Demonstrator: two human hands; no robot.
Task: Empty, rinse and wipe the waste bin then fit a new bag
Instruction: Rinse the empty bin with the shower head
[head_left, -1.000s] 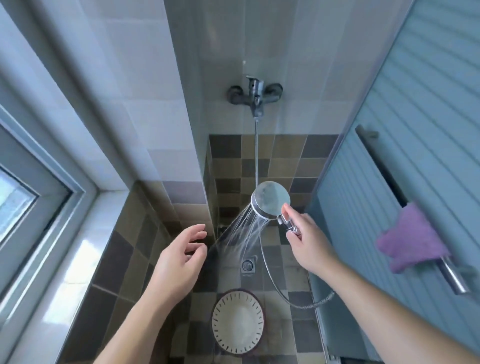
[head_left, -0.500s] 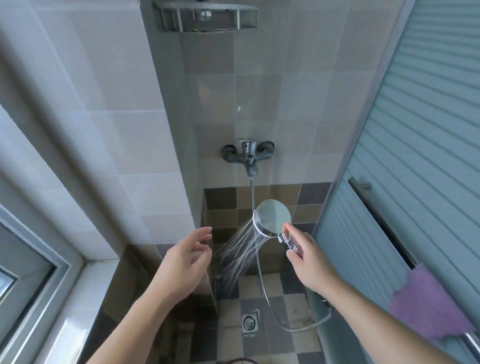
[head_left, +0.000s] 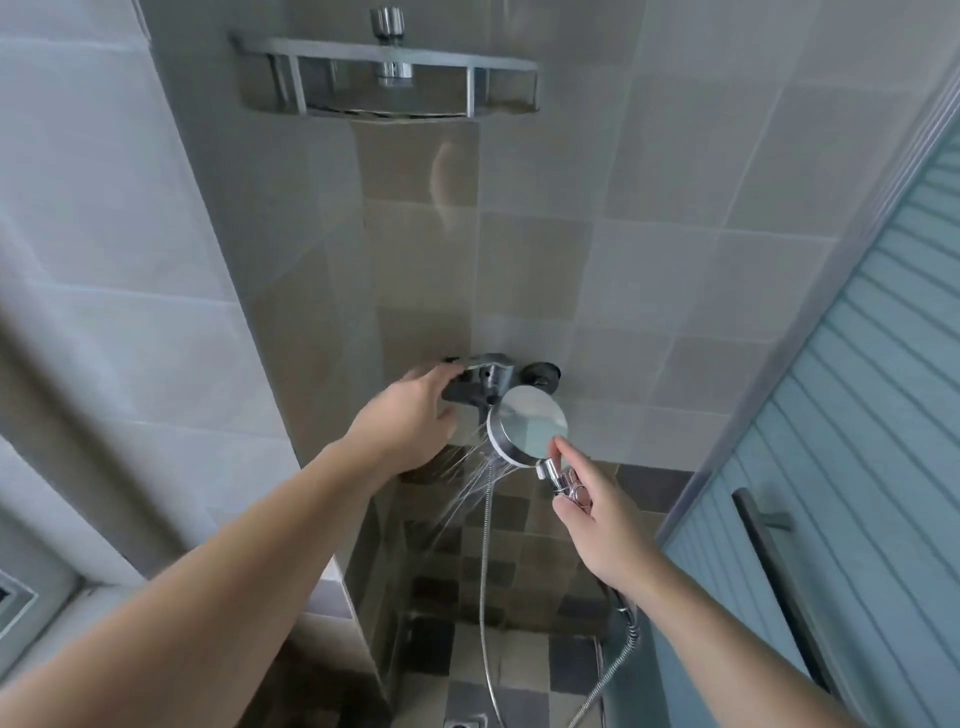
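Note:
My right hand (head_left: 597, 519) grips the handle of a round chrome shower head (head_left: 527, 423), which sprays water down and to the left. A metal hose (head_left: 485, 571) hangs from it toward the floor. My left hand (head_left: 410, 421) reaches up to the dark wall tap (head_left: 491, 382), its fingers on the tap's left side. The waste bin is out of view.
A metal corner shelf (head_left: 384, 78) is fixed high on the tiled wall. At the right stands a ribbed glass door (head_left: 857, 415) with a dark bar handle (head_left: 774, 561). A floor drain (head_left: 465, 721) shows at the bottom edge. A window frame (head_left: 21, 597) is at the left.
The view has tilted upward, so the bin on the floor and the purple cloth dropped out of sight. My left hand rose from beside the spray to the tap. The right hand keeps holding the shower head.

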